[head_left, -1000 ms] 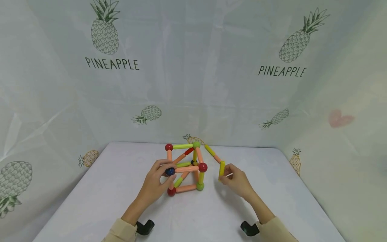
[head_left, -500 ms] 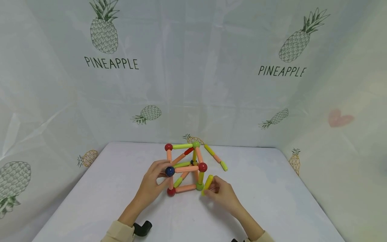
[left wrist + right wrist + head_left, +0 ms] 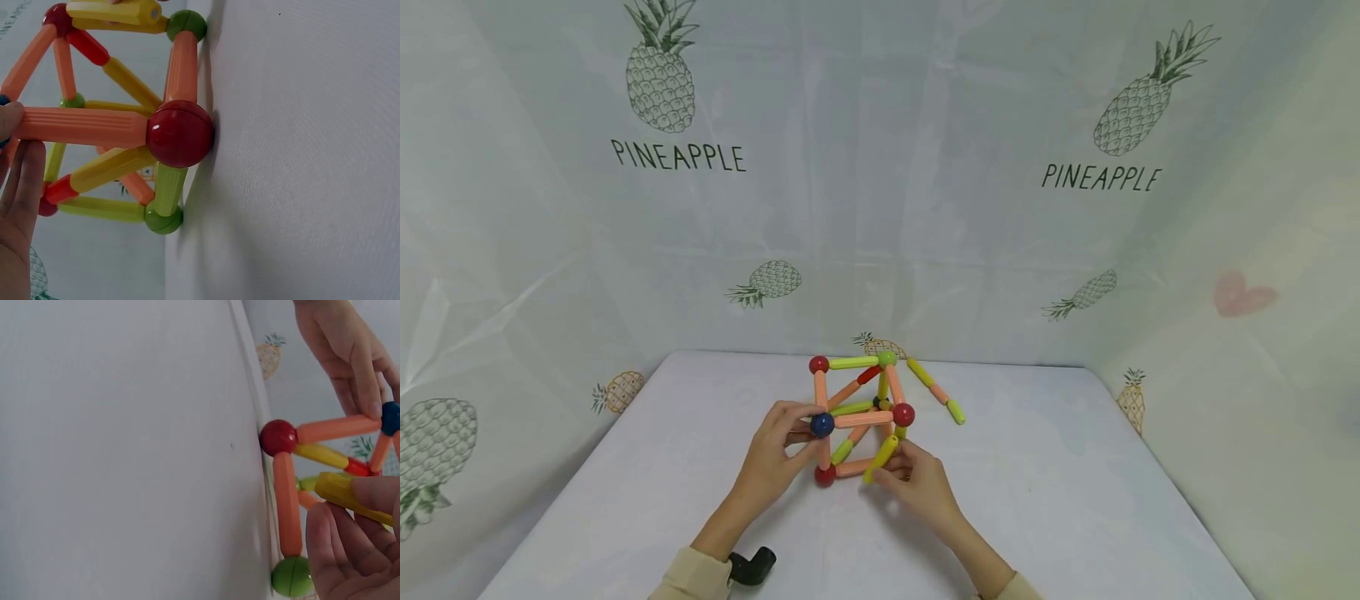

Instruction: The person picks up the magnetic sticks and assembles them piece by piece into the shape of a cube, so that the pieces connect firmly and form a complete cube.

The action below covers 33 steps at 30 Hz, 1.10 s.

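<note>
A cube frame of magnetic sticks and balls [image 3: 862, 421] stands mid-table, with orange, green, yellow and red rods. My left hand [image 3: 771, 454] grips its near left upright just below the blue ball [image 3: 822, 425]. In the left wrist view, the thumb and fingers lie about that corner. My right hand [image 3: 925, 492] pinches a loose yellow magnetic stick [image 3: 882, 458] between thumb and fingers, tilted in front of the frame's lower right corner. It hides the green ball there in the head view; the right wrist view shows that green ball [image 3: 292, 576] close to the fingertips.
Several sticks joined end to end [image 3: 937, 392] lie on the white table [image 3: 1060, 500] behind and right of the frame. A black curved piece [image 3: 754, 567] sits by the left wrist. A pineapple-printed curtain [image 3: 895, 208] hangs behind the table.
My right hand has moved left and toward the frame with the yellow stick, away from the line of sticks, whose end piece now lies flat. The left hand holds nearly the same place.
</note>
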Available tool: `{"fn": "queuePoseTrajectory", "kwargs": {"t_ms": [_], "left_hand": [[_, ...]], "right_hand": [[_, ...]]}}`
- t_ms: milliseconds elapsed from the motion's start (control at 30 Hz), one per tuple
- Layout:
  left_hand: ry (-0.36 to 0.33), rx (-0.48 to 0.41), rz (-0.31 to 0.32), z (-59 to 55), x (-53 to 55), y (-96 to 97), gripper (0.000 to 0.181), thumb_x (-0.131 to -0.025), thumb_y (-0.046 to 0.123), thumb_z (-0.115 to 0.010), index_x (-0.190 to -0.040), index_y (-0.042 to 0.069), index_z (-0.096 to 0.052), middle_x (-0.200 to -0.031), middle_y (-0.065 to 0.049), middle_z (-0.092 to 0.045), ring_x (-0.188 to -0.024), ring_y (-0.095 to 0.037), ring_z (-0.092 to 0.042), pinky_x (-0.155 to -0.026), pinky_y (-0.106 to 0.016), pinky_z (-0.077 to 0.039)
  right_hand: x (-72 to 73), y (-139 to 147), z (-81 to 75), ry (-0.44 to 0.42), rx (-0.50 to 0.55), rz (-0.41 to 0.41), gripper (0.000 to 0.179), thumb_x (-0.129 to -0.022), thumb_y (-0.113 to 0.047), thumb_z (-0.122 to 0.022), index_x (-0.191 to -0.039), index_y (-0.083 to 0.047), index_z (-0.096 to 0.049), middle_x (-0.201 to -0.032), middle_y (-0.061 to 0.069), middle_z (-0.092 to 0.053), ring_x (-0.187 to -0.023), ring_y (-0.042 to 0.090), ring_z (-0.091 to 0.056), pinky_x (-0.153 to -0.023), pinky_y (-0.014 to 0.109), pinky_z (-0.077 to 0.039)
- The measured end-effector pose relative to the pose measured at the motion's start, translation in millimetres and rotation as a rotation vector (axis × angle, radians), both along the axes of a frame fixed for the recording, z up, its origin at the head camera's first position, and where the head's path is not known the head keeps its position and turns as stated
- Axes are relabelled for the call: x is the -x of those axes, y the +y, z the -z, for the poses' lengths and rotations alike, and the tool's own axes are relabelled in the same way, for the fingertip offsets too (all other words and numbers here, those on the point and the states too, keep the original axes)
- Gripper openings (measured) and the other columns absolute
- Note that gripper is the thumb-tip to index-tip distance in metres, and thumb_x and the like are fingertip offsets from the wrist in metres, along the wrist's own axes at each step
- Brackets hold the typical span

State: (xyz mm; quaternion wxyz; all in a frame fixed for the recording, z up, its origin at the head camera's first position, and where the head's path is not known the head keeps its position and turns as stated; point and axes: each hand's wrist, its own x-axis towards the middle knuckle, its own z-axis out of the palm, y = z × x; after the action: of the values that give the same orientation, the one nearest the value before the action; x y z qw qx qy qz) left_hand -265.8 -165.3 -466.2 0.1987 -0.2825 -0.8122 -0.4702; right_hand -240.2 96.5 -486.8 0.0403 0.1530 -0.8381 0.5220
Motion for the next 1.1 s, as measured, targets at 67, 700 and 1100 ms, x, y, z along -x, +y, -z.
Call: {"fn": "queuePoseTrajectory", "kwargs": {"t_ms": [67,700,1100], "left_hand": [[-0.004,0.003,0.005,-0.3,0.0,-0.2,0.06,-0.082,0.008,-0.077,-0.133,0.028,-0.053,-0.118,0.006,-0.05,-0.1,-0.009,-0.062,-0.085,-0.024,-0.052],[-0.016,0.02,0.015,1.0,1.5,-1.4,0.059,-0.084,0.009,-0.075,-0.135,0.028,-0.052,-0.116,0.008,-0.055,-0.102,-0.008,-0.062,-0.086,-0.024,-0.051],[-0.022,0.023,0.004,2.4,1.2,-3.2,0.058,-0.086,0.011,-0.074,-0.135,0.03,-0.051,-0.115,0.008,-0.055,-0.101,-0.008,-0.062,-0.085,-0.025,-0.052]], "right_hand": [[1.0,-6,2.3,-0.008,0.022,-0.005,0.025,-0.087,-0.025,-0.076,-0.104,-0.011,-0.064,-0.087,-0.003,-0.07,-0.074,0.011,-0.067,-0.066,0.024,-0.055],[16.9,-38,4.7,-0.046,0.073,0.017,0.048,-0.09,-0.022,-0.072,-0.13,-0.002,-0.055,-0.091,-0.002,-0.07,-0.078,0.01,-0.068,-0.067,0.024,-0.056],[19.6,-46,9.5,-0.086,0.076,-0.031,0.033,-0.089,-0.024,-0.073,-0.113,-0.007,-0.058,-0.086,-0.001,-0.07,-0.073,0.017,-0.069,-0.062,0.025,-0.056]]}}
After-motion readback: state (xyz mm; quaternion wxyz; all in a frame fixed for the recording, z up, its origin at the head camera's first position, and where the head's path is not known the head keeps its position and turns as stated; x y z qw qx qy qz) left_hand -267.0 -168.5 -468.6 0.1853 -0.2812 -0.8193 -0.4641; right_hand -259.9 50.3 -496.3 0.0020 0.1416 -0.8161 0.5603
